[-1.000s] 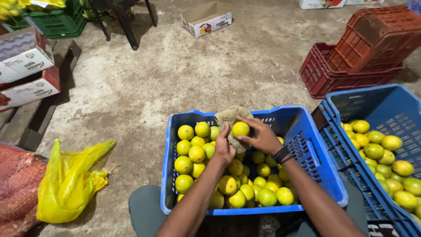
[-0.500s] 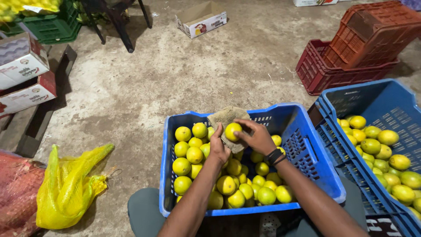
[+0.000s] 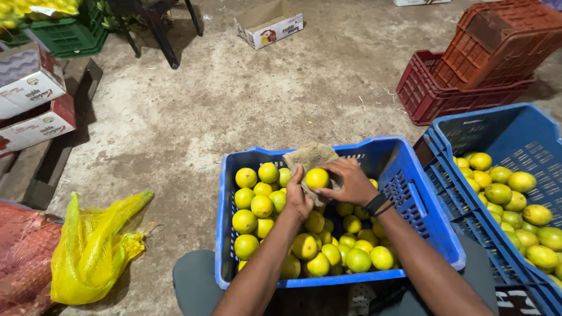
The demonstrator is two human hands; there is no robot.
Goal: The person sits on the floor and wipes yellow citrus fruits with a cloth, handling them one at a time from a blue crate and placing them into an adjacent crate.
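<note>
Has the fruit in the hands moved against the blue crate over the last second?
Barely. The yellow fruit stays over the blue crate near its far rim, held by both hands against the cloth.

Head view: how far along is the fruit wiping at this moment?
Done, apparently: the blue crate on the right holds a partial layer of yellow-green fruit. In hand: the right hand holds one fruit while the left hand presses a brown cloth to it. Left: the near blue crate is roughly half covered with fruit, so a fair share seems to remain.
</note>
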